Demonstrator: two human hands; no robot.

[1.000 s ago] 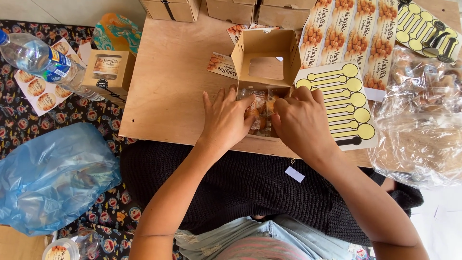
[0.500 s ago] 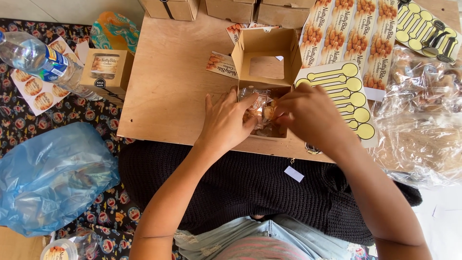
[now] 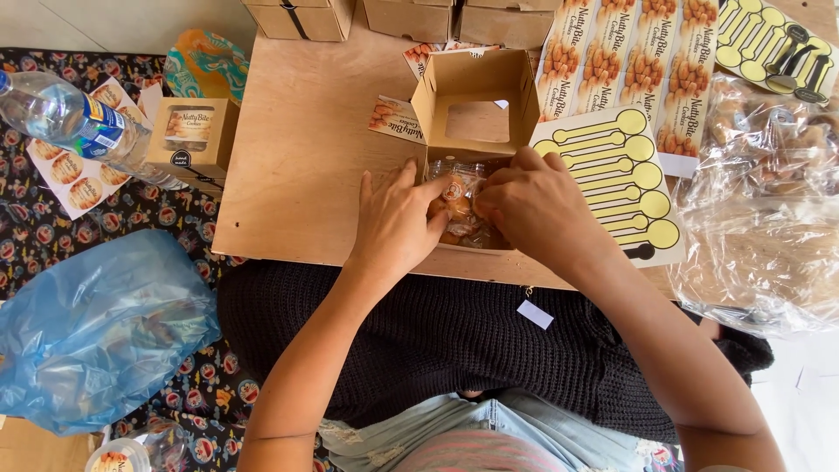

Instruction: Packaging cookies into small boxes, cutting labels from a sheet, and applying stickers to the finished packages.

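Both hands work at an open kraft cardboard box (image 3: 476, 114) standing on a plywood bench (image 3: 306, 149) across the person's lap. The box lid stands raised, with a cut-out window showing in it. Inside the tray lies a clear plastic packet of cookies (image 3: 456, 203), round and tan, one bearing a small round sticker.

The left hand (image 3: 398, 223) lies over the packet's left side, fingers bent and pressing on the film. The right hand (image 3: 537, 205) covers the right side, its fingers curled onto the film near the packet's middle. Both hands are closed on the packet; whether they pinch it or only press it down cannot be told, as the fingertips are partly hidden.

Handling judgement: the packet looks light. The film is thin, glossy and likely slippery, and it crumples under the fingers. The contents appear brittle and would likely break under squeezing. The safest hold seems to be at the film's loose edges or flat under the base, not across the cookies. The box is light card, stiff at its folded corners and weak at the window and flaps; take it by the side walls.

Nearby: a sheet of yellow stickers (image 3: 616, 179) just beside the box on the right, a closed labelled box (image 3: 188, 131) and a water bottle (image 3: 65, 118) at left, and a blue plastic bag (image 3: 96, 323) on the patterned floor cloth.
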